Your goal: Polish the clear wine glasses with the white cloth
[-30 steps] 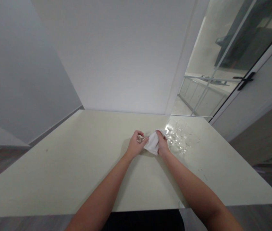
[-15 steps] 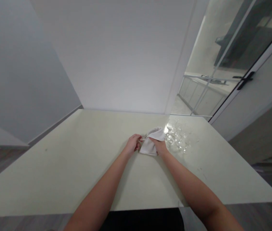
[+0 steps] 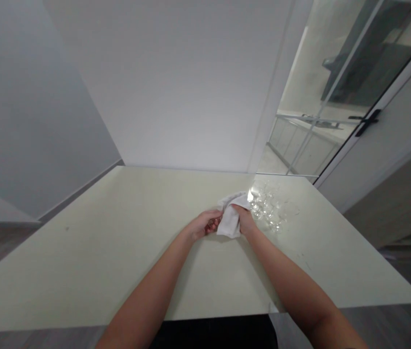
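Between my hands is a crumpled white cloth (image 3: 230, 224), held just above the table. My right hand (image 3: 245, 219) grips it from the right, thumb on top and the other fingers hidden behind the folds. On the left edge of the cloth, my left hand (image 3: 205, 225) is closed with fingers curled around a small clear, shiny object, mostly hidden by fingers and cloth. Right of the cloth lies a cluster of several small clear glass-like objects (image 3: 269, 208), overlapping and glinting; their exact shape is hard to make out.
A pale cream table (image 3: 125, 252) spans the view, its far edge against a white wall panel (image 3: 180, 87). To the right, a glazed door with a black handle (image 3: 369, 121) stands past the table's edge. Faint marks show on the tabletop at right.
My left hand has moved right, up against the cloth, and the clear object that showed between them is now mostly covered. The cloth has shifted slightly right and is gathered more tightly.
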Tool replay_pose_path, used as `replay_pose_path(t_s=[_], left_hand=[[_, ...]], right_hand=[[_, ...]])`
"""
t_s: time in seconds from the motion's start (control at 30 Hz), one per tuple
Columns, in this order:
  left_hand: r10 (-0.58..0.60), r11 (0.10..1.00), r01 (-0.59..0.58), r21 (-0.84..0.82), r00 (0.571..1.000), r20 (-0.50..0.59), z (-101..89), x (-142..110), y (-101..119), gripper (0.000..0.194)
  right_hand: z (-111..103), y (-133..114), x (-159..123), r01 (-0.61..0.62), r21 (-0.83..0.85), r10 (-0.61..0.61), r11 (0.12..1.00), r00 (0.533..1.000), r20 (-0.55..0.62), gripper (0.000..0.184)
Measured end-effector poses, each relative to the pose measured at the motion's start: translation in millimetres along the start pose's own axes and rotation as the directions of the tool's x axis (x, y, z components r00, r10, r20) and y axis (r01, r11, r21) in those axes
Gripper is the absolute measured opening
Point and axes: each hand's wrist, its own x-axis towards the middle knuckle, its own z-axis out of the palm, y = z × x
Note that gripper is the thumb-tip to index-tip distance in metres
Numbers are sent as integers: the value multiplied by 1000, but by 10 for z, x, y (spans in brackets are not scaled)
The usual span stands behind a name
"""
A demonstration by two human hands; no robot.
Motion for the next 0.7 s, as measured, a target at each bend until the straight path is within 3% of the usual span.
replay_pose_path(t_s=[0.03,0.1,0.13,0.2,0.23,0.3,0.4,0.47,0.57,0.63,0.7], left_hand=[[-9,1000,9,-4,1000,8,-9,1,0,42],[95,992,-85,91,989,-112,-13,-8,11,39],[194,970,-157,188,961,-197,-6,-17,20,35],[414,863,-273,426,864,-286,21,-41,33,27],[501,789,-306,533,823,-268,38,-52,34,25],[585,664,-344,664,792,-174,71,-68,23,24],[600,598,-365,713,794,-97,103,-50,-24,17],[584,630,-373,681,806,-98,114,-16,-54,14],[461,810,-380,447,883,-85,118,13,-53,15],[300,934,-290,209,954,-20,103,-11,-9,28],[161,984,-165,71,986,51,66,-64,55,38]], right_hand=[[-1,-7,0,-8,4,8,1000,1000,17,33],[15,-13,5,30,17,-30,999,1000,9,32],[28,-10,11,69,23,-69,997,998,-14,33],[54,5,26,142,14,-141,990,988,-62,35],[63,15,33,163,4,-163,987,984,-75,36],[72,32,43,176,-15,-177,984,981,-74,35],[73,37,38,164,-16,-165,986,984,-61,34],[76,27,21,163,-1,-162,987,985,-59,36],[82,-6,-12,122,14,-121,992,991,-54,36],[78,-43,-26,47,40,-46,998,999,-21,35],[62,-89,-27,-47,87,39,995,995,91,39]])
